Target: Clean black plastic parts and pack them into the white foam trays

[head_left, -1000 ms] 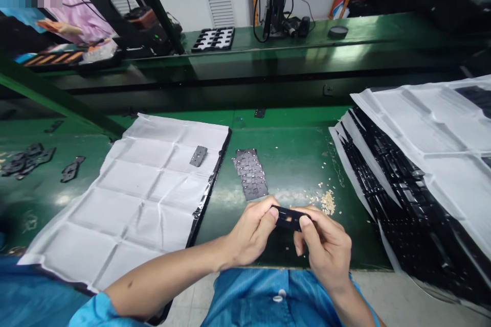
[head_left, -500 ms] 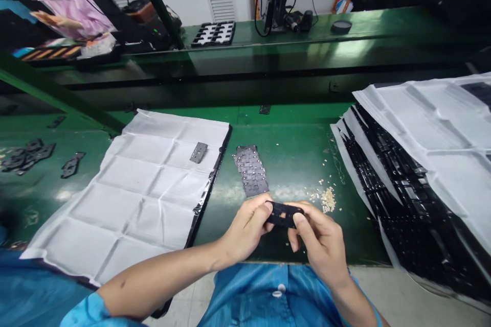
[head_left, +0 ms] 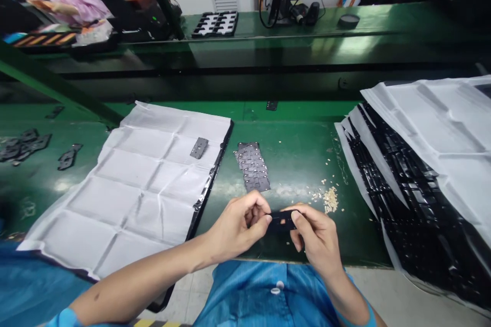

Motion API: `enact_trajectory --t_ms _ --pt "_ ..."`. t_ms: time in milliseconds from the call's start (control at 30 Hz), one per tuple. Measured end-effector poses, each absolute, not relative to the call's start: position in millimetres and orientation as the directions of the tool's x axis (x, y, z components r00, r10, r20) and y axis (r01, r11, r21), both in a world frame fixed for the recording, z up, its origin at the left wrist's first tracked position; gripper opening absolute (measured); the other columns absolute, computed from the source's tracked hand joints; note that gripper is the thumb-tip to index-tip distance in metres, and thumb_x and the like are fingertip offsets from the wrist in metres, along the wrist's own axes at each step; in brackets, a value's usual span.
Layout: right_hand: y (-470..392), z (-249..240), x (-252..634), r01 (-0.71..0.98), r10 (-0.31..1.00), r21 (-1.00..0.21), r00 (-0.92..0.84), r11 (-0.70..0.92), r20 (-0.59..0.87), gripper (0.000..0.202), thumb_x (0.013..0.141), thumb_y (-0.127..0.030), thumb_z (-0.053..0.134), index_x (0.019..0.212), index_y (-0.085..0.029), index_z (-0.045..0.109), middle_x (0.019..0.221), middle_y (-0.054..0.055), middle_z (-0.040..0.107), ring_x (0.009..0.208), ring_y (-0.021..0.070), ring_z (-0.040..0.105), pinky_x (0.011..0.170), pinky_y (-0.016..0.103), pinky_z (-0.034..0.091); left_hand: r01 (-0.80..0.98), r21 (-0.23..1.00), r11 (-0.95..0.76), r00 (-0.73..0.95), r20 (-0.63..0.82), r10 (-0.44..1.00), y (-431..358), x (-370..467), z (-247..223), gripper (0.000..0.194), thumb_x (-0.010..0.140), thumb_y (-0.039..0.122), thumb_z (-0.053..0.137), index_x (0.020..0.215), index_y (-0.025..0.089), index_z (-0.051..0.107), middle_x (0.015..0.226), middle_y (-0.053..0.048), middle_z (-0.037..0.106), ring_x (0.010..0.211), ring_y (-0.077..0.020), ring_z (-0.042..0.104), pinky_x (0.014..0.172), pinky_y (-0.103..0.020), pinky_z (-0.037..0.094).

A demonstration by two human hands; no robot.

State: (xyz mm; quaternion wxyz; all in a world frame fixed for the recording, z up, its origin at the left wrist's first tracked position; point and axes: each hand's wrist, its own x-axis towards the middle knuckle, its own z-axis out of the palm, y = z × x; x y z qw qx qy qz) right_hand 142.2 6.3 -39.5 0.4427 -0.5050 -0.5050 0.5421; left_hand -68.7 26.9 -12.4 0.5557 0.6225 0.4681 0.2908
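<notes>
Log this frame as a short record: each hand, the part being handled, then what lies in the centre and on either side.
Right hand: grips one end of black part
Left hand: fingertips at its other end; grip unclear
Centre: overlapping dark plates, small pale pieces
Left side: white sheet, one grey plate on it
Right side: stacked black trays, white sheets

Left thumb point(head_left: 261, 226) now at black part's point(head_left: 276, 221) edge

Held, one perforated black plate point(head_left: 284, 220); on one white-sheeted tray point(head_left: 126, 189), one grey plate point(head_left: 199, 148); elsewhere, one overlapping plate row point(head_left: 253, 167), one beige-chip pile point(head_left: 330, 200), one tray stack point(head_left: 406, 189), one round black disc point(head_left: 349, 21).
</notes>
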Motion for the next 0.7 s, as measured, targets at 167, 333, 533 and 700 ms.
enact_trajectory --t_ms 167,333,533,700 --pt "4.2 -52.0 139.8 0.062 0.965 -0.98 -0.177 -0.188 -0.196 0.038 0.105 -0.044 0.057 0.093 -0.014 0.078 0.05 -0.006 0.049 0.037 0.0077 0.043 0.04 0.02 0.032 0.337 0.939 0.066 0.449 -0.222 0.865 25.9 -78.2 -12.6 0.014 0.096 0.026 0.064 0.087 0.017 0.059 0.069 0.004 0.053 0.059 -0.0107 0.047 0.056 -0.023 0.037" --pt "7.9 -63.8 139.1 0.225 0.955 -0.964 -0.228 -0.14 -0.192 0.037 0.106 -0.043 0.058 0.119 -0.013 0.075 0.056 -0.005 0.056 0.043 0.0104 0.052 0.048 0.022 0.045 0.436 0.9 0.026 0.413 -0.225 0.883 37.5 -89.8 -22.8 0.01 0.096 0.024 0.063 0.089 0.018 0.062 0.07 0.004 0.056 0.061 -0.0114 0.051 0.058 -0.022 0.039" --pt "10.1 -77.0 143.4 0.297 0.988 -0.954 -0.135 -0.028 -0.071 0.035 0.11 -0.034 0.049 0.138 -0.018 0.062 0.111 0.01 0.075 0.052 0.0097 0.062 0.052 0.026 0.055 0.589 0.808 -0.011 0.224 -0.151 0.963 66.8 -98.4 -40.2 0.009 0.095 0.023 0.065 0.088 0.018 0.063 0.07 0.002 0.061 0.062 -0.0137 0.057 0.061 -0.025 0.043" --pt "10.5 -73.8 148.0 0.341 0.973 -0.921 -0.197 0.187 0.124 0.033 0.108 -0.019 0.042 0.123 -0.02 0.072 0.1 0.009 0.074 0.065 0.0142 0.067 0.061 0.028 0.058 0.772 0.614 -0.162 0.23 -0.032 0.973 78.3 -110.0 -43.5 0.018 0.096 0.036 0.072 0.096 0.02 0.064 0.088 -0.003 0.07 0.075 -0.0187 0.066 0.069 -0.029 0.048"
